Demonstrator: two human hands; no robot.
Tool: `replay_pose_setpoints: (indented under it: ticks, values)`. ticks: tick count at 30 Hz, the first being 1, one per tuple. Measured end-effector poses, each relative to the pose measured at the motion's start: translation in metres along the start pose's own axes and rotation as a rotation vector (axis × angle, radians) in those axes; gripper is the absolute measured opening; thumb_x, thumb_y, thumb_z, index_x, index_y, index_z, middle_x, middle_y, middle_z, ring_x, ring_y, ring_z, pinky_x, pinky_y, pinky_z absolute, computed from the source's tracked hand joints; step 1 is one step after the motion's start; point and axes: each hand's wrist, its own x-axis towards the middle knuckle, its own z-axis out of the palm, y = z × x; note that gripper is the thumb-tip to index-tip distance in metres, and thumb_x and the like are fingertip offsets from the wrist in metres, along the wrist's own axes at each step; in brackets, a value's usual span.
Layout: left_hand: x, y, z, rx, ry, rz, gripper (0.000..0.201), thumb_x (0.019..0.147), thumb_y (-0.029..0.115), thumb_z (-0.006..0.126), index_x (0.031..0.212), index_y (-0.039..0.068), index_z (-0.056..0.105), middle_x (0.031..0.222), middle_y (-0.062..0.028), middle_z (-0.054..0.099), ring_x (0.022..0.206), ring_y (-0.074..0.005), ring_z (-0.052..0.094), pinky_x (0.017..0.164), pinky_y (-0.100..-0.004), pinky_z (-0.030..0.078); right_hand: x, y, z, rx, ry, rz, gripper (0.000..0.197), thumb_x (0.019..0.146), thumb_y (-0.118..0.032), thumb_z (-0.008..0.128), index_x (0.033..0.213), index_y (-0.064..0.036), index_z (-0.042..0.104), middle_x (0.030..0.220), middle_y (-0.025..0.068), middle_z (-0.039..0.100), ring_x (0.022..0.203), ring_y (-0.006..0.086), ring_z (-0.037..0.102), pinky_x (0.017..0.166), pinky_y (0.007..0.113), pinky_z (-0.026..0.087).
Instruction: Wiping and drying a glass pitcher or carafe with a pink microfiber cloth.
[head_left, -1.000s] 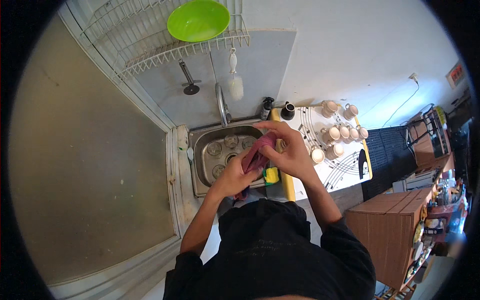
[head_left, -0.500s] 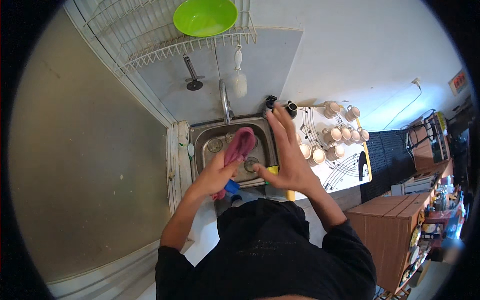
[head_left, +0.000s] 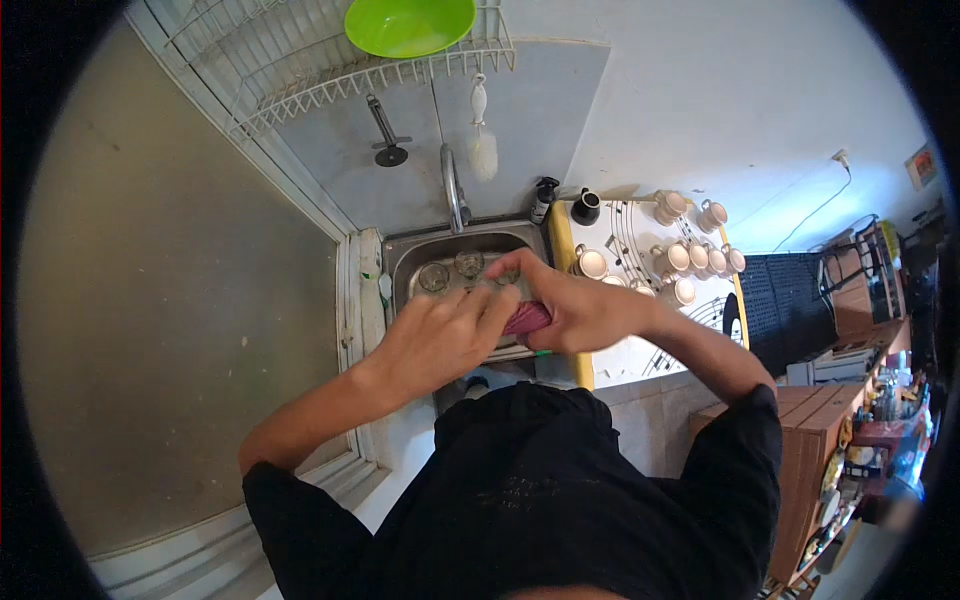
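Over the sink (head_left: 512,232), my left hand (head_left: 440,335) and right hand (head_left: 592,312) pinch the bunched cloth (head_left: 528,318); likely soft, light, best held by its ends.

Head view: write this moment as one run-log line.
left hand: holds maroon cloth; right hand: holds maroon cloth; sink: glasses inside; table: mugs

Looking steeply down from head height through a single upright fisheye view, bending straight edges toward a dark rim. Facing the sink (head_left: 500,243) and wall (head_left: 690,110), framing the fingers (head_left: 496,308) mid-view, showing the torso (head_left: 530,500) nearest, catching the counter (head_left: 612,366) to the right.
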Motion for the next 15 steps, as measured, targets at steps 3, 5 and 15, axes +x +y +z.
replay_pose_setpoints:
  ticks: [3, 5, 15]
  values:
    - [0.010, -0.009, -0.005, 0.104, -0.001, 0.148, 0.030, 0.079, 0.020, 0.068, 0.102, 0.004, 0.060, 0.064, -0.0076, 0.061, 0.062, -0.0215, 0.068, 0.050, -0.0347, 0.053, 0.008, 0.006, -0.017, 0.451, -0.380, 0.182, 0.082, 0.087, -0.007, 0.072, 0.147, -0.0007, 0.016, 0.083, -0.0016, 0.058, 0.077, 0.0057, 0.053, 0.066, 0.027, 0.045]
    - [0.010, -0.013, -0.004, 0.039, -0.029, 0.085, 0.027, 0.081, 0.020, 0.067, 0.103, 0.004, 0.061, 0.064, -0.0079, 0.061, 0.060, -0.0223, 0.067, 0.050, -0.0347, 0.053, 0.011, 0.009, -0.014, 0.386, -0.251, 0.091, 0.088, 0.087, -0.010, 0.075, 0.148, -0.0009, 0.013, 0.085, 0.0007, 0.061, 0.080, 0.0064, 0.056, 0.069, 0.025, 0.047]
    - [0.016, -0.034, -0.003, -1.018, -0.293, -0.501, 0.027, 0.095, 0.023, 0.065, 0.105, -0.002, 0.060, 0.066, -0.0098, 0.061, 0.048, -0.0171, 0.059, 0.047, -0.0328, 0.048, 0.018, 0.031, 0.033, -1.165, 0.761, -0.467, 0.062, 0.082, -0.020, 0.062, 0.142, -0.0110, 0.049, 0.086, 0.0023, 0.051, 0.075, 0.0164, 0.051, 0.065, 0.031, 0.041]
